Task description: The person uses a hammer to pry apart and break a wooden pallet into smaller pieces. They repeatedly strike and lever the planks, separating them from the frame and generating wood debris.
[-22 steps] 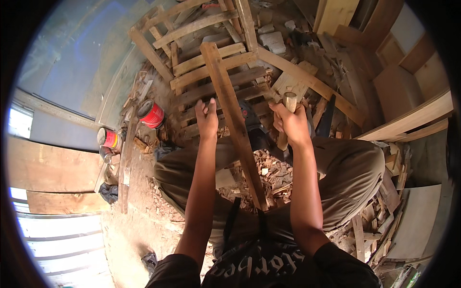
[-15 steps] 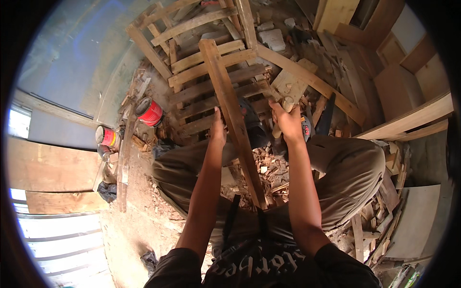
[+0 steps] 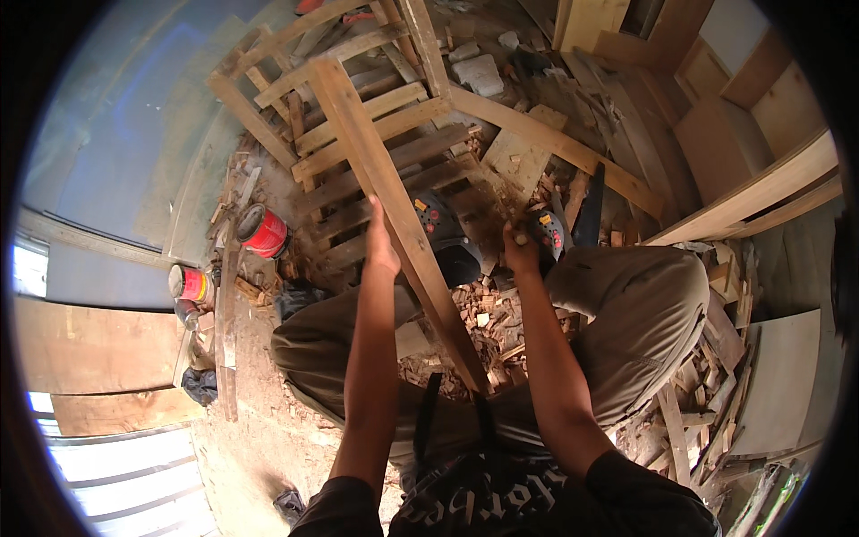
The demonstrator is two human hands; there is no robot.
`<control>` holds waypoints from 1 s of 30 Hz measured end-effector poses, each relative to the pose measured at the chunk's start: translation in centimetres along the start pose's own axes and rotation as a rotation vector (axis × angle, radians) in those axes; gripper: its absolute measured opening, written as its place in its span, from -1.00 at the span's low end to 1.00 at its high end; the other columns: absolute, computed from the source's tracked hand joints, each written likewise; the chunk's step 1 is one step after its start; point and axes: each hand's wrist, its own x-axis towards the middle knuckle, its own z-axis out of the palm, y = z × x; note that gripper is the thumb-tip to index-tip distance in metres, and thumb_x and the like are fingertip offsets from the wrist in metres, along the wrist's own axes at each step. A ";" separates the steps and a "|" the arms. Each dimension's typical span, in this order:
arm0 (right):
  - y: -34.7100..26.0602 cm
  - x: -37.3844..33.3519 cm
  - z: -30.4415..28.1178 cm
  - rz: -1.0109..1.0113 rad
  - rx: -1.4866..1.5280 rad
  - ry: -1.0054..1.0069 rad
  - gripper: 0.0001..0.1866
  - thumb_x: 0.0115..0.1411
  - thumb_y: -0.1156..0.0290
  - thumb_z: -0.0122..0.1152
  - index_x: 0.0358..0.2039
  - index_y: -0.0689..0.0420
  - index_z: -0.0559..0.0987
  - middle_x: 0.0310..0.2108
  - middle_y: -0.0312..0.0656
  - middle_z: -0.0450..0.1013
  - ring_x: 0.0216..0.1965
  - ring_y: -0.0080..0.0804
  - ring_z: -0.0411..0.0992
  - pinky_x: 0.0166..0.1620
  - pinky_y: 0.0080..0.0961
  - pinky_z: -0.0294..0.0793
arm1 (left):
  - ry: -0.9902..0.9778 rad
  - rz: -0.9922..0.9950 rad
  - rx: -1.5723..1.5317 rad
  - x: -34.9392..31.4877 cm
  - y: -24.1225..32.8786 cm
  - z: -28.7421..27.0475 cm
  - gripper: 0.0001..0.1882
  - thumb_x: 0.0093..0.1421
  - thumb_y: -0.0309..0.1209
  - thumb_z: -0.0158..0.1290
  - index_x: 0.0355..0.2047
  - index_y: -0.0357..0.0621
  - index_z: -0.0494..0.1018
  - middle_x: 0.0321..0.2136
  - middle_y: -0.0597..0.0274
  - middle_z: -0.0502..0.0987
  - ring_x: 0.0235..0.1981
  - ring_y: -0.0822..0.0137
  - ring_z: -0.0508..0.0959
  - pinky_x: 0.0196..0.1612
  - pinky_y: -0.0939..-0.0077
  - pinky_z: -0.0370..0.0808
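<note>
A long squared wooden beam slants from between my thighs up over a slatted wooden frame. My left hand is against the beam's left side, its thumb stretched along the wood. The other fingers are mostly hidden, apparently round the beam's underside. To the right of the beam, my right hand is closed round a wooden-handled tool. The round handle end shows above the fist; the rest is blurred or hidden, so its exact kind is unclear. My dark sandals lie below, on either side of the right hand.
Wood chips cover the floor between my legs. Two red cans stand at the left beside a narrow plank. A handsaw-like dark blade leans past my right foot. Boards are stacked at the right.
The beam's far end has swung left, with my left hand moving along with it. My right hand has come down nearer to me and slightly left with the tool. The view has shifted slightly.
</note>
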 end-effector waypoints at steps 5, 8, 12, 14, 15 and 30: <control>3.2 1.3 1.3 0.043 -0.025 -0.067 -0.13 0.21 -0.32 0.10 0.30 0.11 0.36 0.12 0.22 0.44 0.21 0.11 0.38 0.20 -0.17 0.38 | 0.142 0.274 0.057 -2.8 8.7 4.4 0.00 0.15 0.38 0.04 0.35 -0.12 0.19 0.26 0.06 0.33 0.26 0.05 0.32 0.29 0.01 0.25; 1.9 1.3 -0.6 0.086 -0.154 -0.204 -0.13 0.21 -0.31 0.11 0.31 0.12 0.35 0.19 0.19 0.39 0.27 0.11 0.30 0.24 -0.17 0.33 | 0.063 0.390 0.062 -5.3 12.4 8.8 0.00 0.17 0.34 0.07 0.37 -0.13 0.15 0.29 0.08 0.30 0.30 0.07 0.28 0.33 0.06 0.20; -3.8 -1.9 -1.4 0.104 -0.103 -0.423 -0.13 0.22 -0.29 0.14 0.32 0.11 0.32 0.33 0.06 0.25 0.36 0.00 0.20 0.26 -0.21 0.33 | 0.051 0.542 0.105 -7.9 14.6 9.5 -0.02 0.21 0.29 0.08 0.38 -0.19 0.13 0.35 0.08 0.22 0.35 0.10 0.21 0.37 0.12 0.13; -5.6 -2.5 -2.5 0.194 -0.052 -0.533 -0.12 0.22 -0.29 0.15 0.35 0.09 0.28 0.39 -0.04 0.16 0.38 -0.09 0.17 0.24 -0.20 0.37 | 0.054 0.584 0.125 -8.6 14.0 9.6 -0.01 0.22 0.27 0.08 0.39 -0.22 0.12 0.37 0.07 0.20 0.37 0.11 0.19 0.39 0.14 0.09; -6.7 -2.6 -3.0 0.257 -0.028 -0.578 -0.10 0.22 -0.29 0.16 0.36 0.08 0.26 0.42 -0.09 0.12 0.38 -0.13 0.16 0.24 -0.20 0.39 | 0.009 0.619 0.107 -9.0 13.7 9.9 -0.02 0.22 0.26 0.08 0.39 -0.22 0.12 0.35 0.07 0.21 0.37 0.11 0.19 0.39 0.14 0.09; -0.6 -3.7 -0.4 0.685 0.551 -0.563 -0.73 0.30 0.39 0.26 -0.06 0.18 0.46 -0.34 -0.12 0.43 -0.51 -0.29 0.43 -0.55 -0.40 0.53 | -0.039 0.654 0.315 -11.0 17.3 9.5 0.04 0.21 0.50 -0.24 0.25 -0.26 0.25 -0.06 -0.13 0.51 -0.01 0.04 0.55 0.04 0.08 0.48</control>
